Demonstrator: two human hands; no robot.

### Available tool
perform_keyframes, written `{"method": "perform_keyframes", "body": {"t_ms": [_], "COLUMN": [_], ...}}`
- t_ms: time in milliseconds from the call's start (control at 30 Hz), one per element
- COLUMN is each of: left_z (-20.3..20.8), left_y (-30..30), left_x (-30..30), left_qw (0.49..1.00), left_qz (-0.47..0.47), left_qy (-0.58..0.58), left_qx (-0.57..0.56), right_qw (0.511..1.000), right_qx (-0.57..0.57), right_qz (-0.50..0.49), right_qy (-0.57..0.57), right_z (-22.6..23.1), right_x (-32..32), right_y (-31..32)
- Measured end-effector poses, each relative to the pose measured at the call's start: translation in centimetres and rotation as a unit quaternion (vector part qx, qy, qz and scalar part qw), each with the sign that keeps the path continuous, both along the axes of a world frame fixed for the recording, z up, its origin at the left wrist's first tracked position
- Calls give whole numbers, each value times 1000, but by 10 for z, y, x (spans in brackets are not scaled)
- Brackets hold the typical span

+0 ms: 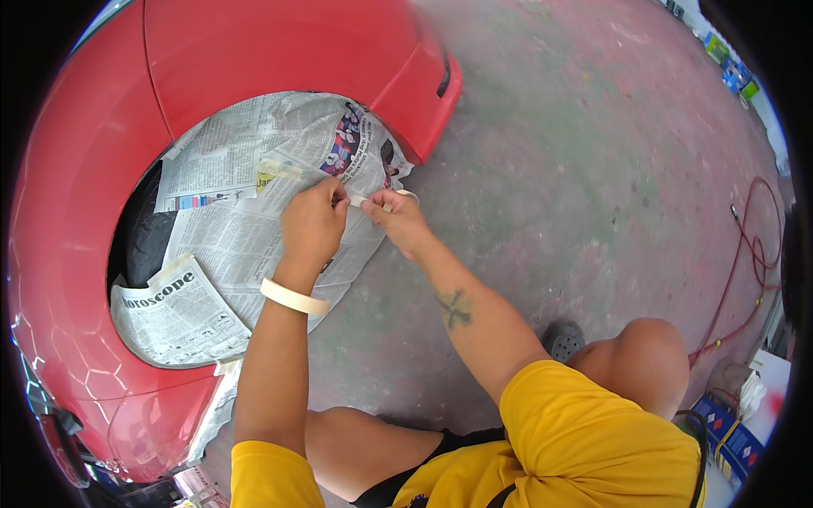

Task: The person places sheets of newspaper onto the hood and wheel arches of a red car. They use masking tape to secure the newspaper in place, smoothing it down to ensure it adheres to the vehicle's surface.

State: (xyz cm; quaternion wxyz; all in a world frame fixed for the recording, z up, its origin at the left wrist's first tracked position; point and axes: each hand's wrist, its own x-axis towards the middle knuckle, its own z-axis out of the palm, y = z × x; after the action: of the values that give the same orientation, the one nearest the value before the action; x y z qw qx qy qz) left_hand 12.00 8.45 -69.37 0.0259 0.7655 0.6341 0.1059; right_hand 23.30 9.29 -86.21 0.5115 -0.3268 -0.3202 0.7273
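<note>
My left hand (313, 222) and my right hand (396, 222) are close together, fingers pinched on a short pale strip of masking tape (356, 201) between them. A bit more of the pale tape shows behind my right fingers, partly hidden. Around my left wrist sits a cream ring (295, 297) that looks like a tape roll. Just beyond and under my hands, newspaper sheets (246, 233) cover most of a wheel in the arch of a red car (246, 51). Pieces of tape join some sheets. Part of the dark tyre (146, 233) shows at the left.
My bent knee (652, 360) and a dark clog (562, 339) are at the lower right. A red hose (738, 279) lies coiled on the stained floor (542, 169) farther right. Blue boxes (727, 440) stand at the lower right rim.
</note>
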Motion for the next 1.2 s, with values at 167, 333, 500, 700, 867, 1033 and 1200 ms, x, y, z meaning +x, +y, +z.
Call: {"method": "perform_keyframes", "body": {"t_ms": [167, 333, 500, 700, 867, 1033, 1200], "left_z": [-10, -24, -30, -20, -20, -49, -104], "left_y": [-4, -1, 1, 2, -8, -35, -49], "left_x": [-3, 1, -7, -14, -20, -8, -18], "left_qw": [995, 982, 961, 951, 956, 996, 961], "left_qz": [1, 8, -18, 1, 18, 47, 76], "left_qy": [89, 159, 240, 267, 223, 45, -127], "left_qx": [54, 103, 132, 156, 192, 66, -235], "right_qw": [997, 979, 960, 924, 910, 875, 909], "right_qx": [-5, 19, 10, -43, -64, -44, -39], "right_qz": [-64, -140, -178, -122, -54, -76, 92], "right_qy": [-45, -146, -218, -359, -405, -475, -405], "right_z": [1, 4, 19, 20, 18, -45, -101], "right_x": [-19, -36, -42, -19, -2, 25, 42], "right_y": [-3, -4, 1, 0, 7, -13, -57]}}
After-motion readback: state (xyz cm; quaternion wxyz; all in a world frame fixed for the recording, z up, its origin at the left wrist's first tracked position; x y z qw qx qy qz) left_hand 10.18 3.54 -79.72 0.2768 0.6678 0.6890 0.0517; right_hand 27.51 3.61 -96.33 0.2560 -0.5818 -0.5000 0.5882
